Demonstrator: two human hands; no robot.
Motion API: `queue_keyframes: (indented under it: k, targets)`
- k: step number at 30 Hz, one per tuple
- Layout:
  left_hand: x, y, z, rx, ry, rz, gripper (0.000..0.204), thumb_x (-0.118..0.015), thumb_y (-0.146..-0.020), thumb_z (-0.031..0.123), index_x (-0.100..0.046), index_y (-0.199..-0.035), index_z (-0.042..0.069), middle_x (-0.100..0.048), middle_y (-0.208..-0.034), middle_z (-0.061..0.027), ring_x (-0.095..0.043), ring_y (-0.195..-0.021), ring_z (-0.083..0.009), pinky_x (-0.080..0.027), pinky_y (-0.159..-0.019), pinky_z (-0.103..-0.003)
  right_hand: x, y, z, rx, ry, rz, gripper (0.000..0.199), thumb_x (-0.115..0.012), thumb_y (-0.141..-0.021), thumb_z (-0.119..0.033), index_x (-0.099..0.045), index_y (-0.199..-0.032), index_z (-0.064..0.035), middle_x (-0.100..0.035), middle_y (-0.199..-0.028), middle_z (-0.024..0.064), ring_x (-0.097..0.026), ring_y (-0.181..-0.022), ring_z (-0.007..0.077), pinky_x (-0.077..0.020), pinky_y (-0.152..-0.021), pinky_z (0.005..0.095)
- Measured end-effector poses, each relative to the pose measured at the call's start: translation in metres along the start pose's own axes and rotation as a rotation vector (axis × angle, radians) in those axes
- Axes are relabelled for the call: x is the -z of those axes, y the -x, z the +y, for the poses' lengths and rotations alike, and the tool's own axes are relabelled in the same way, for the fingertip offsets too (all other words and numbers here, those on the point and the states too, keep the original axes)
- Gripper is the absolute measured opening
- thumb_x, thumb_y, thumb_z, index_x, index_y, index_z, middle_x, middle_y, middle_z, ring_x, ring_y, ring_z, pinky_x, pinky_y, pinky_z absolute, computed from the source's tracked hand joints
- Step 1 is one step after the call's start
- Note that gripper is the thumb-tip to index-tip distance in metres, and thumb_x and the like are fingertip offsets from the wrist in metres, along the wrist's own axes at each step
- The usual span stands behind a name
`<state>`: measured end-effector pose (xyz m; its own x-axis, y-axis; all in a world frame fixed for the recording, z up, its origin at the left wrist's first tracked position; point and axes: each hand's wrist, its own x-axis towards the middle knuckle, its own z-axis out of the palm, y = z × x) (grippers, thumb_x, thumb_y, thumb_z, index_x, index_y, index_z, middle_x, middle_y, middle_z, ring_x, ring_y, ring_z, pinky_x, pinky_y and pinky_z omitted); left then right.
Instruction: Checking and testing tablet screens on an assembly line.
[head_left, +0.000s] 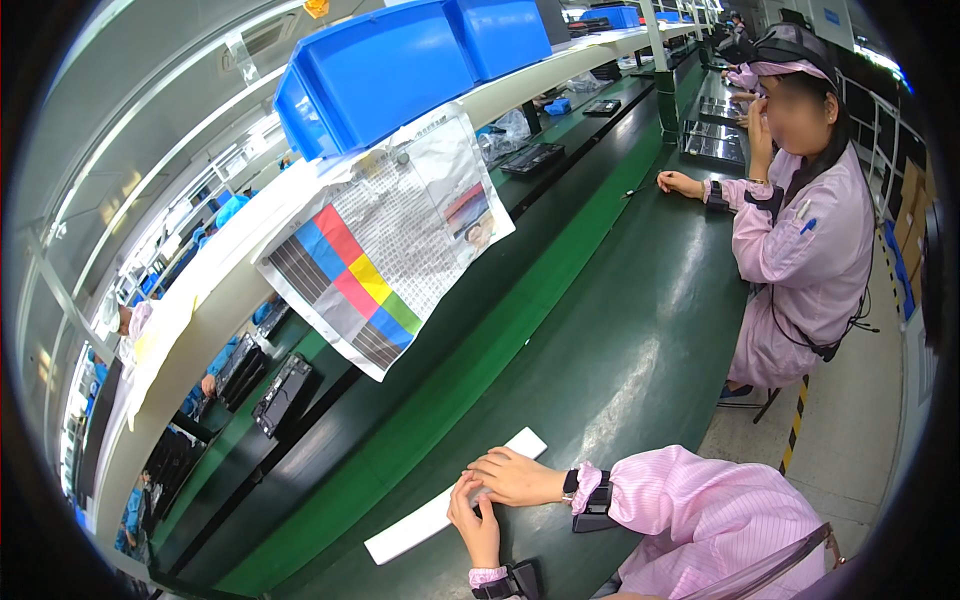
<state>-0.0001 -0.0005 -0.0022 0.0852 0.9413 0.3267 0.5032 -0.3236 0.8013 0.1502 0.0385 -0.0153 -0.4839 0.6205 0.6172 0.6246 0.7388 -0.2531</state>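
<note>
A long, flat white bar (425, 524) lies slantwise on the dark green bench. My right hand (515, 476) rests over its middle, fingers stretched out and holding nothing that I can see. My left hand (474, 515) is beside it at the bar's near edge, its fingers loosely curved and the thumb apart from them. The fingertips of both hands meet or overlap above the bar. A dark spot shows between my left thumb and fingers; I cannot tell if it is a shadow. Both wrists wear black bands, with pink striped sleeve above the right one.
Beyond the bench runs a green conveyor strip (430, 430). Black device units (284, 396) lie past it. A shelf above carries blue bins (375, 75), with a printed sheet (385, 235) hanging down. A co-worker (800, 220) in pink sits along the right side, one hand on the bench.
</note>
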Motion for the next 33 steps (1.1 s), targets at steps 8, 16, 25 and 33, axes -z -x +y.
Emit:
queue_keyframes:
  k: [8, 16, 25, 33]
  targets:
    - [0.0, 0.0007, -0.0014, -0.006, -0.005, 0.002, 0.022, -0.055, -0.087, 0.008, -0.055, -0.108, 0.008, -0.056, -0.127, -0.0082, -0.047, -0.122, -0.0252, -0.027, -0.103, -0.038, 0.0, -0.0002, -0.0006, -0.002, -0.002, -0.006, 0.036, -0.06, -0.084, -0.025, -0.058, -0.109, -0.0002, -0.056, -0.112, 0.0123, -0.053, -0.106, 0.0272, -0.0386, -0.096, 0.0389]
    - [0.0004, 0.0002, -0.0007, -0.002, -0.03, -0.001, 0.022, -0.055, -0.087, 0.009, -0.055, -0.109, 0.008, -0.056, -0.127, -0.0074, -0.047, -0.122, -0.0247, -0.027, -0.103, -0.037, 0.0013, -0.0007, -0.0012, -0.059, -0.016, 0.026, 0.037, -0.06, -0.084, -0.027, -0.057, -0.109, -0.0001, -0.057, -0.113, 0.0131, -0.053, -0.106, 0.0271, -0.0384, -0.097, 0.0387]
    - [0.0003, -0.0001, -0.0004, -0.008, -0.023, 0.001, 0.022, -0.055, -0.087, 0.008, -0.056, -0.109, 0.008, -0.056, -0.127, -0.0074, -0.048, -0.121, -0.0247, -0.027, -0.103, -0.037, 0.0022, -0.001, -0.0014, -0.044, -0.004, 0.03, 0.036, -0.059, -0.085, -0.027, -0.057, -0.109, 0.0002, -0.057, -0.111, 0.0135, -0.053, -0.107, 0.0268, -0.0381, -0.097, 0.0387]
    - [-0.0001, 0.0001, -0.0013, -0.019, -0.014, 0.002, 0.022, -0.055, -0.087, 0.009, -0.055, -0.109, 0.008, -0.056, -0.127, -0.0079, -0.048, -0.122, -0.0253, -0.027, -0.103, -0.038, 0.0017, -0.0002, -0.001, 0.009, -0.002, 0.0, 0.038, -0.06, -0.085, -0.027, -0.057, -0.111, 0.0007, -0.057, -0.112, 0.0132, -0.053, -0.107, 0.0271, -0.038, -0.098, 0.0387]
